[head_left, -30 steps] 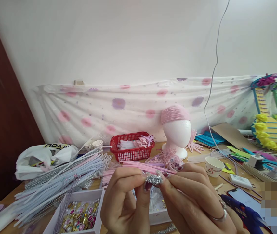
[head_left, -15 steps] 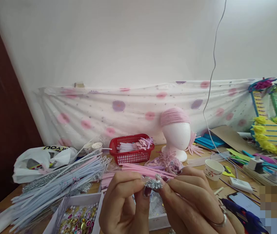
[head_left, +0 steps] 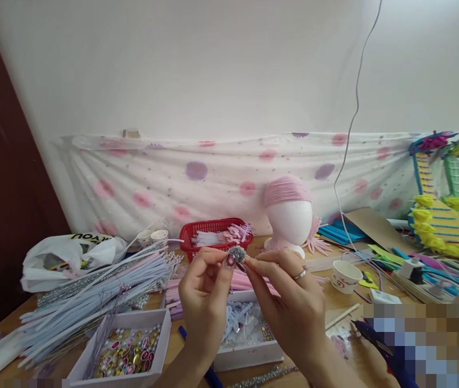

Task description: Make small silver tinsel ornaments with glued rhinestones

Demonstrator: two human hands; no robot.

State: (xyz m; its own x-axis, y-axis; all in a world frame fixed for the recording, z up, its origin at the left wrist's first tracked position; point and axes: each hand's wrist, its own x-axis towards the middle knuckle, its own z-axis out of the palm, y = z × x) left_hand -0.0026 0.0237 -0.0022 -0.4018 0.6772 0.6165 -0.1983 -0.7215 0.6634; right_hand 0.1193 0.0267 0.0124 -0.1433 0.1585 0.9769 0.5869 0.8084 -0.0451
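Note:
Between my two hands is a small round coil of silver tinsel pipe cleaner point(head_left: 237, 254), raised above the table. My left hand point(head_left: 207, 288) pinches its left side with thumb and forefinger. From the other side, the fingertips of my right hand point(head_left: 288, 285) press on the coil's right edge; a ring is on one finger. Below the hands stands a white box point(head_left: 249, 355) with light blue fuzzy pieces point(head_left: 235, 318) and clear bags. More silver tinsel stem point(head_left: 264, 375) lies on the table at the bottom, partly cut off by the frame.
At left are a white box of gems and beads point(head_left: 160, 337), pale blue pipe cleaners point(head_left: 92, 302) and a plastic bag point(head_left: 43, 264). Behind stand a red basket point(head_left: 187, 237) and a foam head point(head_left: 290, 221). A paper cup point(head_left: 346, 277) and dark blue tool point(head_left: 378, 345) are at right.
Both hands have moved up and farther from me, with the silver coil still between them. The coil now shows its round face. More of the lower white box and the tinsel stem is visible.

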